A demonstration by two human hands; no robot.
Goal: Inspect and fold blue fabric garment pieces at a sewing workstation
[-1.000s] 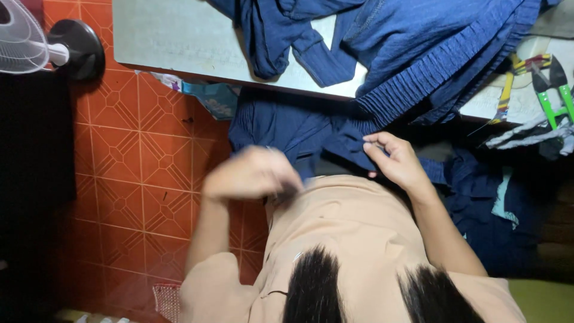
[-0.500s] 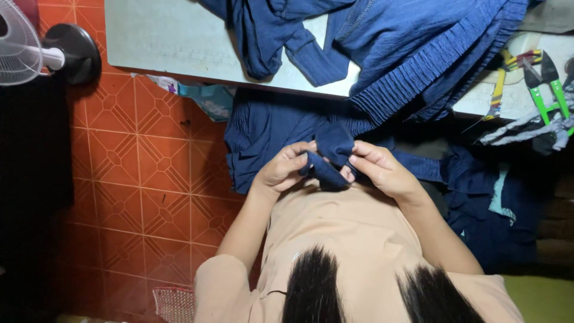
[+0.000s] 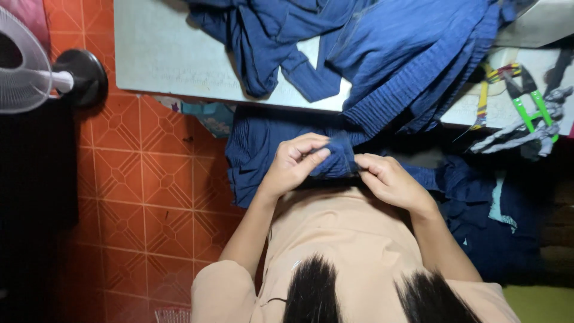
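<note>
1. My left hand [image 3: 294,164] sits at the centre of the frame, fingers curled narrow, with the thumb and fingertips pinching a small fold of blue cloth [image 3: 335,160].
2. My right hand [image 3: 387,179] is just right of it, also nearly closed. Its fingertips press on the right end of the same fold, so both hands hold the one piece between them.
3. The fold lies between the two hands, touching both. Its long axis runs left to right across the frame, and neither hand is nearer than the other. I cannot tell how much of the cloth is tucked under my palms.
4. The cloth runs up from my hands and joins a bigger heap of ribbed blue fabric [image 3: 406,66] that hangs over the edge of the bench [image 3: 161,60] in the upper half of the frame.
5. More dark blue fabric lies in my lap, spreading below and to the right of my hands.
6. On the bench at the upper right, well apart from my hands, lie green-handled snips [image 3: 529,98] and a yellow tape [image 3: 481,101].
7. A fan [image 3: 24,66] stands at the upper left, over an orange tiled floor [image 3: 143,197].
</note>
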